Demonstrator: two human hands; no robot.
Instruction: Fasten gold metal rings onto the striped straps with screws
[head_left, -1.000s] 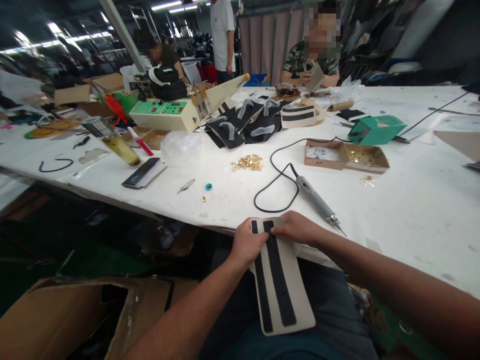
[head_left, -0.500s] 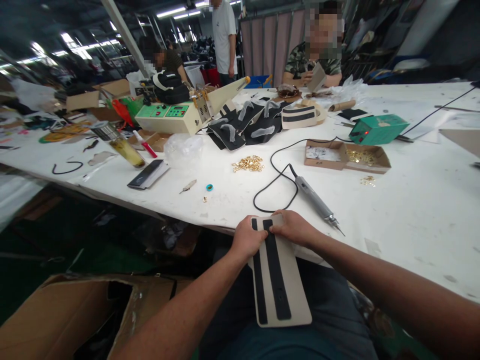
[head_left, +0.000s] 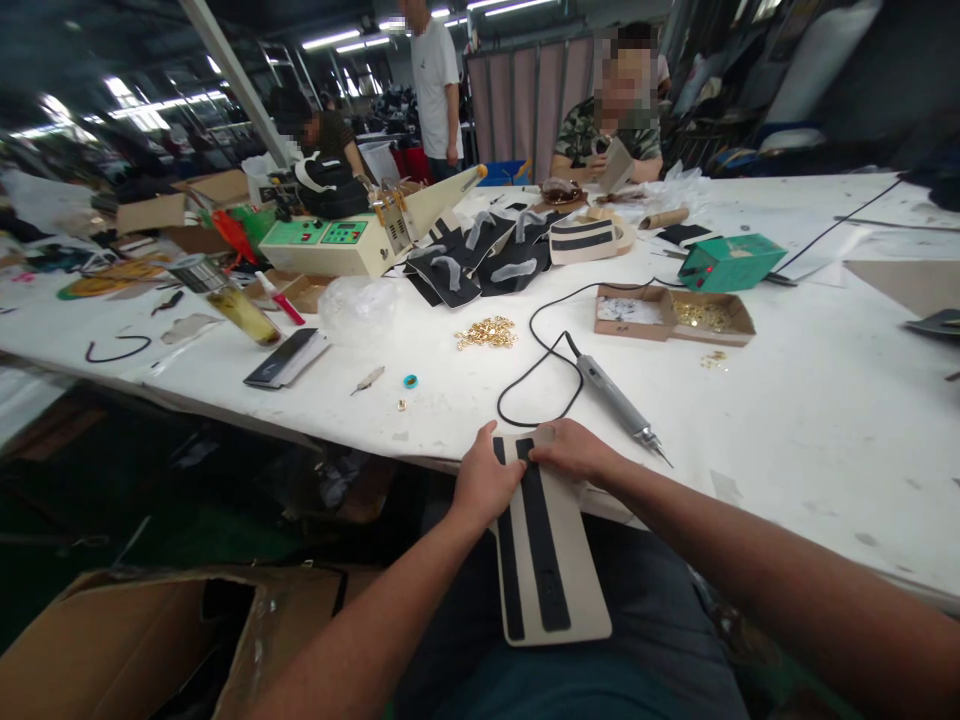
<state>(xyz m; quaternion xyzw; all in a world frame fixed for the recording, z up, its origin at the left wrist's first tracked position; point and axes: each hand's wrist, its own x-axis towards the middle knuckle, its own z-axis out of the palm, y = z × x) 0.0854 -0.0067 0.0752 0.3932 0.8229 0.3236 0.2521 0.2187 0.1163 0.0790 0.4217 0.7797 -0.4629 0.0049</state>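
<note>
A flat beige panel with two black strips (head_left: 581, 575) hangs down over my lap from the table's edge. My left hand (head_left: 484, 478) grips its upper left side, the thumb pressing near the wider strip. On the upper right my right hand (head_left: 574, 450) holds it too, its thumb close to the left one. Fingers behind the panel are hidden. Just beyond my hands on the table lies a grey pen-shaped electric tool (head_left: 615, 395), its thin tip pointing right and its black cord looped beside it. A pile of small gold metal pieces (head_left: 487, 333) lies farther off.
A green box with a red light (head_left: 731, 262) stands behind open cardboard trays (head_left: 634, 328). Black panels (head_left: 450, 270) lie stacked near a cream machine (head_left: 322, 245). A glass jar (head_left: 244, 308) is at left. Across the white table (head_left: 787, 420) sits a person (head_left: 611, 130). A carton (head_left: 112, 640) is lower left.
The camera view has shifted slightly, so the table things appear a little farther left. Both hands keep the same hold on the panel.
</note>
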